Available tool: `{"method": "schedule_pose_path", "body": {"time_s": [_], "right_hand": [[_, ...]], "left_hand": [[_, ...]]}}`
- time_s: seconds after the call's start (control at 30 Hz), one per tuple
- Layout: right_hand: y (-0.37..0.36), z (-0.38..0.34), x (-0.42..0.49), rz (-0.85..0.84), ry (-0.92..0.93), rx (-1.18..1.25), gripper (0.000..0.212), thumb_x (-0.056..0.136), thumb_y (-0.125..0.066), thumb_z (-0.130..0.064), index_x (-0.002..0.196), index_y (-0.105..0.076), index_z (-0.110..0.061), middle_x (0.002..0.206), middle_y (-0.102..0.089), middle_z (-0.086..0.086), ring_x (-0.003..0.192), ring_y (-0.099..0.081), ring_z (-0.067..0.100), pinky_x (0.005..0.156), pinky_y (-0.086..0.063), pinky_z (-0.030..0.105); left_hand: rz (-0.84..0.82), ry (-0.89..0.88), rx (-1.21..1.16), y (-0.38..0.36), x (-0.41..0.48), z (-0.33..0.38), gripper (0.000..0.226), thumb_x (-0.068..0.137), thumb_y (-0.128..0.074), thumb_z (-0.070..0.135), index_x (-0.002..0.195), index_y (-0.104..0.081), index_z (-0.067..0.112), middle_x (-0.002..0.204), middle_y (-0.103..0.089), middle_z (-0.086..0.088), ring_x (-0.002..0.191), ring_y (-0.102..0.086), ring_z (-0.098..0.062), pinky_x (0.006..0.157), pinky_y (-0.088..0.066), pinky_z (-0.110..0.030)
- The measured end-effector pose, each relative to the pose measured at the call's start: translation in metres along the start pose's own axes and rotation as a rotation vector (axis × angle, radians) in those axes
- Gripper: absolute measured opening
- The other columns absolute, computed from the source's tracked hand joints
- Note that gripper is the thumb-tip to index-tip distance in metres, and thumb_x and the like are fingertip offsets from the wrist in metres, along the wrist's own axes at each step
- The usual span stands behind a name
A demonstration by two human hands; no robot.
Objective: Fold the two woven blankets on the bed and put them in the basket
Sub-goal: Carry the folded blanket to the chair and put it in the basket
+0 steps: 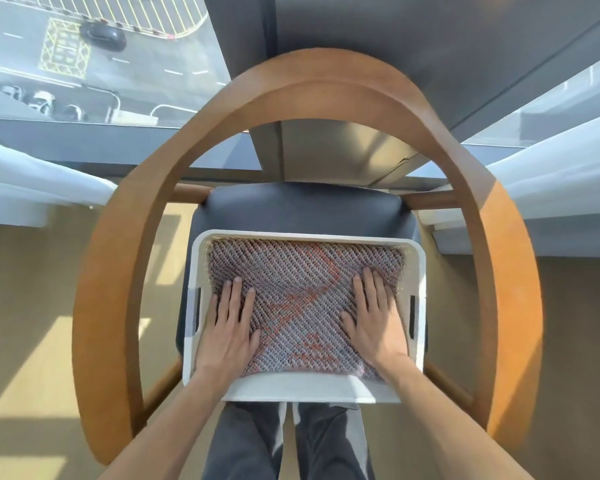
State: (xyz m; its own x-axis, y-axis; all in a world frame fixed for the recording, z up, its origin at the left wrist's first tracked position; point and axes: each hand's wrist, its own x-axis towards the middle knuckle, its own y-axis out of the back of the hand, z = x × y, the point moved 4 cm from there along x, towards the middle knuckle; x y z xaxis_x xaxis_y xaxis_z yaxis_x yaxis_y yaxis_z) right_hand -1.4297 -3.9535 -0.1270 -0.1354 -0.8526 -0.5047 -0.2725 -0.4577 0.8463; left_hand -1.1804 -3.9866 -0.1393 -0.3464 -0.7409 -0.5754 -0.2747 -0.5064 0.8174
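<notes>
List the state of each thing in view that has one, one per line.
woven blanket: lying flat inside the basket, under both hands
basket: upright on the chair seat, holding the blanket
left hand: fingers straight, pressing flat on the blanket
right hand: fingers straight, pressing flat on the blanket
chair: upright, with the basket on its seat

Head view (wide-angle), steeply downward; close above basket (309, 386) on chair (326, 88)

- The blanket (302, 299) is showing a coarse, woven cloth surface of grey and red threads.
- The basket (309, 388) is looking like matt white plastic.
- The chair frame (111, 271) is showing smooth, matt brown wood.
- The seat (302, 206) is looking dark, smooth and faintly shiny.
</notes>
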Motion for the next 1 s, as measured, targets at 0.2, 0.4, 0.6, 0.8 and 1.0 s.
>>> {"method": "schedule_pose_path", "body": {"time_s": [0.2, 0.4, 0.6, 0.8, 1.0], "right_hand": [[-0.025, 0.003, 0.013, 0.006, 0.004, -0.025, 0.065, 0.095, -0.014, -0.041, 0.143, -0.026, 0.000, 0.156, -0.011, 0.017, 0.143, -0.013, 0.032, 0.115, -0.017, 0.051], [-0.008, -0.044, 0.013, 0.127, 0.232, -0.031, 0.063, 0.094, -0.034, -0.034, 0.148, -0.017, -0.005, 0.157, -0.011, 0.014, 0.145, -0.008, 0.028, 0.117, -0.010, 0.047], [-0.023, -0.049, 0.051, -0.026, 0.218, -0.174, 0.066, 0.098, -0.022, -0.043, 0.149, -0.002, -0.007, 0.158, -0.003, 0.011, 0.145, 0.001, 0.023, 0.118, 0.005, 0.043], [-0.004, -0.020, 0.020, 0.292, 0.064, 0.070, 0.058, 0.095, -0.034, -0.031, 0.145, -0.027, -0.002, 0.154, -0.021, 0.016, 0.144, -0.016, 0.028, 0.117, -0.013, 0.046], [-0.028, 0.010, 0.038, 0.112, 0.036, -0.047, 0.064, 0.092, -0.026, -0.037, 0.142, -0.031, 0.003, 0.153, -0.021, 0.020, 0.142, -0.017, 0.030, 0.115, -0.013, 0.047]], "left_hand": [[0.014, -0.007, -0.029, 0.014, 0.001, 0.010, 0.072, 0.094, -0.023, 0.041, 0.148, 0.008, 0.006, 0.153, 0.020, -0.021, 0.142, 0.015, -0.037, 0.117, 0.007, -0.049], [0.152, -0.128, -0.208, 0.043, 0.030, 0.058, 0.067, 0.093, -0.025, 0.036, 0.150, -0.007, 0.005, 0.157, -0.002, -0.019, 0.145, 0.000, -0.032, 0.117, -0.008, -0.050], [0.039, -0.082, -0.135, 0.024, 0.066, 0.056, 0.067, 0.097, -0.015, 0.043, 0.149, 0.005, 0.007, 0.158, 0.005, -0.016, 0.146, 0.006, -0.027, 0.118, 0.001, -0.045], [0.262, 0.059, -0.267, 0.034, 0.033, 0.022, 0.068, 0.093, -0.026, 0.036, 0.149, -0.012, 0.001, 0.158, -0.003, -0.015, 0.146, -0.002, -0.025, 0.118, -0.006, -0.044], [0.072, 0.043, -0.090, 0.013, 0.054, 0.001, 0.072, 0.092, -0.005, 0.043, 0.148, -0.002, -0.002, 0.157, -0.003, -0.019, 0.146, -0.005, -0.029, 0.118, -0.001, -0.041]]}}
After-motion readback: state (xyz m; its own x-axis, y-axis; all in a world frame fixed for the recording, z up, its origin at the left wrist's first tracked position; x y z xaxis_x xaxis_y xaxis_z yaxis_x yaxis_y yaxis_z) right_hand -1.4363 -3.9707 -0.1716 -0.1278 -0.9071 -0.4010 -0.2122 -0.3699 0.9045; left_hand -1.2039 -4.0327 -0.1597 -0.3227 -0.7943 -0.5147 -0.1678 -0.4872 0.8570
